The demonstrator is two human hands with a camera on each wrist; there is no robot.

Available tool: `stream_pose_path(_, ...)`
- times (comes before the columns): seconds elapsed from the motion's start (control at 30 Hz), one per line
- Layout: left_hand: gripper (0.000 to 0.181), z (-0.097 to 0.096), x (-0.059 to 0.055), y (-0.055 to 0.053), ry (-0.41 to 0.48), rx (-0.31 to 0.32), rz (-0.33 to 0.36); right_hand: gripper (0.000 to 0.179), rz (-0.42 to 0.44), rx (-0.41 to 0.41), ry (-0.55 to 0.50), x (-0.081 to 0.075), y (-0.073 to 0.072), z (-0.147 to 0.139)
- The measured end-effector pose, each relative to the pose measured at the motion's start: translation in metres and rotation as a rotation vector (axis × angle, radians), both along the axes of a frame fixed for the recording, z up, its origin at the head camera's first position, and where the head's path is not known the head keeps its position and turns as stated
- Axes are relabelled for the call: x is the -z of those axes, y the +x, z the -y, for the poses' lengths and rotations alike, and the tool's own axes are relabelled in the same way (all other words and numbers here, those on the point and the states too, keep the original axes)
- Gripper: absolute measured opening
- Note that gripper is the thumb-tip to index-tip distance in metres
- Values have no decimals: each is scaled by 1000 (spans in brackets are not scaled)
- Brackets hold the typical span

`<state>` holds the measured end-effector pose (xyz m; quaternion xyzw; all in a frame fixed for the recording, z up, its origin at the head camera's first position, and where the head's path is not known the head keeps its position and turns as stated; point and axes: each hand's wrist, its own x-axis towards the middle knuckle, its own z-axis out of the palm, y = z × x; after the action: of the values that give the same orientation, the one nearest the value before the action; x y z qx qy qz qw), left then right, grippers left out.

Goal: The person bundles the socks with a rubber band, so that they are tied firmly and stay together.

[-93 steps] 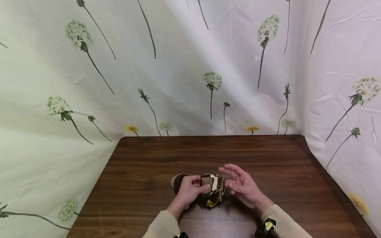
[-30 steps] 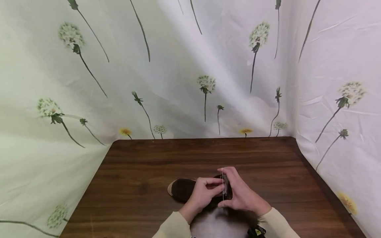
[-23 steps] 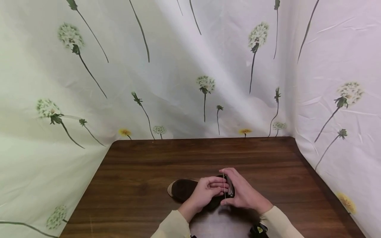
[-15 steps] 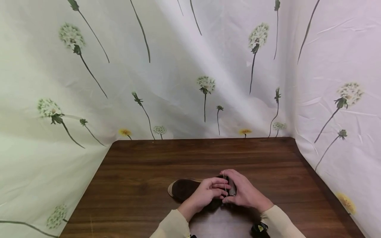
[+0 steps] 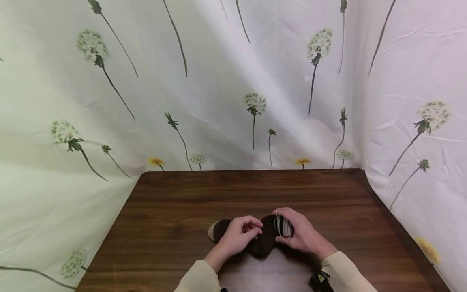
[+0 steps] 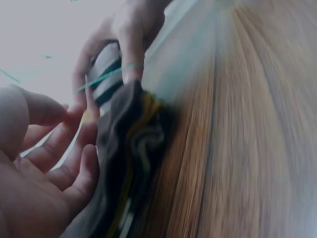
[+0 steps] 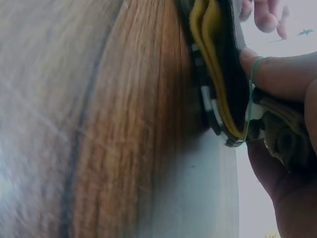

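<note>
A dark brown sock bundle (image 5: 263, 244) lies across the table, a beige toe end (image 5: 211, 232) showing at its left. Yellow and white stripes run along its folded side (image 7: 212, 64) in the right wrist view. My right hand (image 5: 305, 232) grips the bundle's grey-and-black striped end (image 5: 286, 227) between thumb and fingers. A thin elastic band (image 7: 251, 89), greenish in the wrist views, stretches from the right thumb to the fingers, across the socks. My left hand (image 5: 235, 234) hovers over the bundle's left part, fingers loosely bent, with nothing visible between them. Whether it touches the fabric is unclear.
The brown wood-grain table (image 5: 175, 198) reaches back to a white cloth backdrop (image 5: 219, 121) printed with dandelions. Cloth also hangs at the left and right sides. A dark wrist device (image 5: 319, 280) sits at the right sleeve.
The left fingers have drawn left, away from the band and the striped end. The right hand has moved from beside the socks to round their striped end, the band now across it.
</note>
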<state>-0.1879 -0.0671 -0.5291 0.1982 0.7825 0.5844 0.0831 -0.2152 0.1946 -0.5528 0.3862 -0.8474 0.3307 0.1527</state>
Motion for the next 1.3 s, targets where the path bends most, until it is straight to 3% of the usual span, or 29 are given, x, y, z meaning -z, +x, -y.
stream_pose_path(0.1,12,11,2,2,-142,-9,-144,69,20,-4,-8,3,-2,-3)
stream_pose_path(0.17,15,17,4,5,-289,9,-231,68,41,-1,-9,5,-2,-6)
stream_pose_path(0.3,26,27,7,8,-585,97,-392,71,91,12,9,5,-4,-11)
stream_pose_path(0.4,29,33,7,8,-711,127,-451,69,108,-7,34,2,-6,-17)
stream_pose_path(0.53,28,40,7,7,-744,108,-451,52,125,-30,63,-1,-8,-27)
stream_pose_path(0.63,27,45,7,7,-730,100,-435,44,161,0,65,0,-9,-36)
stream_pose_path(0.83,26,52,6,5,-717,83,-447,40,166,35,71,1,-10,-48)
stream_pose_path(1.07,25,60,7,1,-764,20,-538,37,86,45,157,-2,-11,-56)
stream_pose_path(1.3,27,59,11,-5,-786,-8,-535,33,101,88,227,-3,-13,-56)
